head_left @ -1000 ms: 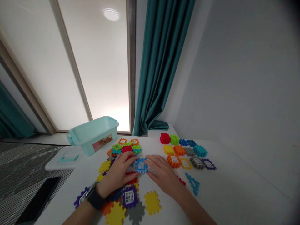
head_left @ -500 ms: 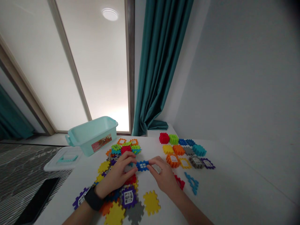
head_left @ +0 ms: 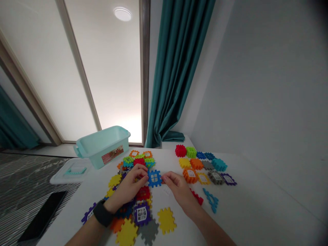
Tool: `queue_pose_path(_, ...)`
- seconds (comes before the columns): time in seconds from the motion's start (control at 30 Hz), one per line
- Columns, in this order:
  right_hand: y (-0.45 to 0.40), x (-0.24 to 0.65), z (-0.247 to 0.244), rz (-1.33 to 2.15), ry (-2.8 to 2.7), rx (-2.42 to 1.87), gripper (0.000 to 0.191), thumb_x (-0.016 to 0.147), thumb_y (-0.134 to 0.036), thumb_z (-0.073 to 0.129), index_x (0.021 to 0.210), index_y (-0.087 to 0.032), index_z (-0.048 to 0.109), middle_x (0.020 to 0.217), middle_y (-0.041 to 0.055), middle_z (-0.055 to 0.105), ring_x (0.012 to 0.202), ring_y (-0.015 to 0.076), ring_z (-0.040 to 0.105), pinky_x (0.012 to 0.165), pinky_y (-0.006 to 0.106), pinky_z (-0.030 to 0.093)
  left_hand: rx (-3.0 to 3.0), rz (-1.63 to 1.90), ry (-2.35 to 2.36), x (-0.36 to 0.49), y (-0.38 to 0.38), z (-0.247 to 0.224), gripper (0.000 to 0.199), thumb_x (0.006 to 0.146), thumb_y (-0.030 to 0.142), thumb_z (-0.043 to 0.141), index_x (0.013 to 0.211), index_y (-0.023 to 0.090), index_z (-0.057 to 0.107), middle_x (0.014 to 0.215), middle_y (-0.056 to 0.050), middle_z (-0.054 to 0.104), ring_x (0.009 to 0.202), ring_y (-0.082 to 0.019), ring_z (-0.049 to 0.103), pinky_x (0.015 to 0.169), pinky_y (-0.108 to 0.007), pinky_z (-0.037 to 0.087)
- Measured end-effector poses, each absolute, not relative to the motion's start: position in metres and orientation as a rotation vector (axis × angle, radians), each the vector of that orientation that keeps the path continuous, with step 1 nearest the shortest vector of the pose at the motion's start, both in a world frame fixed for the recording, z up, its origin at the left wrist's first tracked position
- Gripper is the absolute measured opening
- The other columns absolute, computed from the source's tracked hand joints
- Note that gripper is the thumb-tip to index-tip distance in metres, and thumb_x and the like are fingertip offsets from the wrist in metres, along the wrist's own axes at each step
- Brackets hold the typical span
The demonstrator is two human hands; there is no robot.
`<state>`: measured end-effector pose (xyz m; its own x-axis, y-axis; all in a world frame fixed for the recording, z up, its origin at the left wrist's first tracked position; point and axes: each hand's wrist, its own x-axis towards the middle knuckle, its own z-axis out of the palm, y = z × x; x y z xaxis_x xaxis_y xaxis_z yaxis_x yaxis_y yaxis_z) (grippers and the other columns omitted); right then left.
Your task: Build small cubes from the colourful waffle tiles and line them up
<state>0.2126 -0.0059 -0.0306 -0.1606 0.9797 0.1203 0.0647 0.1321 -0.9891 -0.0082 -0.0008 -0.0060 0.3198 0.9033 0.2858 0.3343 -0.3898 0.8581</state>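
A blue square tile with a notched rim and a window grid [head_left: 154, 178] is held between my two hands, its face tilted toward me. The fingertips of my left hand [head_left: 130, 186] pinch its left edge; a black watch [head_left: 103, 213] is on that wrist. My right hand [head_left: 178, 190] grips the right edge between thumb and fingers. Below the right fingers is a faint whitish piece [head_left: 167, 190], too unclear to name. Beside and under my left hand lies a heap of mixed tiles, among them a red one [head_left: 143, 193] and a purple one [head_left: 141, 214].
Sorted stacks, such as an orange one [head_left: 190, 175], stand on the right of the white table [head_left: 246, 212]. A light blue connector piece [head_left: 211, 200] and a yellow tile [head_left: 166, 220] lie nearer. At left are a mint bin [head_left: 102, 145], its lid [head_left: 69, 171] and a phone [head_left: 42, 217].
The blue tile has turned from a flattened angle to show more of its face. Both hands stay at its edges. The view has shifted slightly.
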Motion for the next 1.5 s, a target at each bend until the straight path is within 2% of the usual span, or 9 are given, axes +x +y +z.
queue_pose_path(0.2,-0.004,0.213,-0.04,1.214,-1.443,-1.099,0.041,0.082,-0.059,0.07,0.086,-0.018,0.071,0.081,0.0034,0.071,0.078,0.0203,0.065,0.073,0.03,0.049,1.879,0.994,1.073,-0.009,0.001,-0.009,0.027,0.095,0.037,0.057,0.074,0.02,0.06,0.113,-0.007,0.059,0.105,-0.023,0.059,0.099,-0.038,0.046)
queue_pose_path(0.33,-0.004,0.214,-0.042,1.162,-1.493,-1.107,0.033,0.086,-0.051,0.068,0.089,-0.018,0.07,0.084,0.0042,0.072,0.08,0.021,0.067,0.076,0.032,0.051,1.941,1.005,1.084,-0.008,0.0,-0.007,0.024,0.096,0.033,0.055,0.077,0.02,0.058,0.112,-0.007,0.059,0.106,-0.022,0.059,0.102,-0.038,0.044)
queue_pose_path(0.5,-0.008,0.216,-0.033,0.885,-1.647,-1.114,0.021,0.09,-0.036,0.064,0.101,-0.02,0.069,0.094,0.0054,0.073,0.092,0.0229,0.068,0.086,0.035,0.052,2.11,1.043,1.08,-0.005,-0.007,-0.002,0.015,0.097,0.028,0.054,0.085,0.021,0.059,0.115,-0.008,0.057,0.109,-0.023,0.057,0.103,-0.04,0.045)
queue_pose_path(0.63,-0.01,0.217,-0.028,0.63,-1.817,-1.115,0.012,0.093,-0.027,0.058,0.091,-0.021,0.068,0.09,0.0048,0.071,0.089,0.0231,0.066,0.083,0.036,0.051,2.197,1.023,1.074,-0.004,-0.01,-0.001,0.011,0.096,0.023,0.054,0.088,0.021,0.06,0.115,-0.008,0.057,0.109,-0.023,0.059,0.102,-0.041,0.047)
queue_pose_path(0.77,-0.011,0.22,-0.028,0.38,-1.924,-1.008,0.014,0.097,-0.021,0.055,0.092,-0.022,0.067,0.091,0.0051,0.07,0.089,0.0224,0.065,0.082,0.037,0.05,2.236,1.005,1.094,-0.004,-0.01,-0.001,0.007,0.094,0.025,0.058,0.094,0.022,0.064,0.116,-0.008,0.058,0.11,-0.024,0.06,0.101,-0.041,0.049)
queue_pose_path(0.83,-0.012,0.221,-0.028,0.263,-1.971,-0.926,0.015,0.099,-0.021,0.053,0.095,-0.023,0.067,0.092,0.005,0.07,0.09,0.022,0.065,0.084,0.038,0.05,2.244,0.98,1.084,-0.005,-0.011,-0.001,0.011,0.095,0.028,0.059,0.101,0.022,0.065,0.116,-0.008,0.058,0.111,-0.024,0.06,0.102,-0.041,0.049)
queue_pose_path(1.1,-0.014,0.224,-0.033,0.041,-2.033,-0.823,0.019,0.101,-0.016,0.051,0.106,-0.026,0.066,0.104,0.0038,0.071,0.103,0.0204,0.065,0.106,0.047,0.047,2.233,0.926,1.0,-0.011,-0.009,-0.006,0.018,0.095,0.029,0.061,0.112,0.023,0.063,0.125,-0.008,0.057,0.118,-0.024,0.059,0.106,-0.041,0.049)
queue_pose_path(1.3,-0.015,0.223,-0.033,0.019,-2.122,-0.947,0.031,0.093,-0.017,0.059,0.123,-0.026,0.06,0.126,0.0099,0.066,0.119,0.0275,0.061,0.104,0.051,0.051,2.505,1.078,1.145,-0.015,-0.004,-0.013,0.041,0.083,0.029,0.075,0.121,0.024,0.06,0.128,-0.011,0.057,0.119,-0.03,0.057,0.102,-0.047,0.049)
queue_pose_path(1.5,-0.015,0.221,-0.034,0.001,-2.136,-0.958,0.035,0.091,-0.019,0.063,0.124,-0.026,0.058,0.124,0.0103,0.066,0.115,0.028,0.063,0.101,0.051,0.053,2.686,1.112,1.157,-0.017,-0.003,-0.015,0.044,0.085,0.035,0.077,0.124,0.024,0.061,0.127,-0.012,0.059,0.116,-0.031,0.057,0.099,-0.048,0.05)
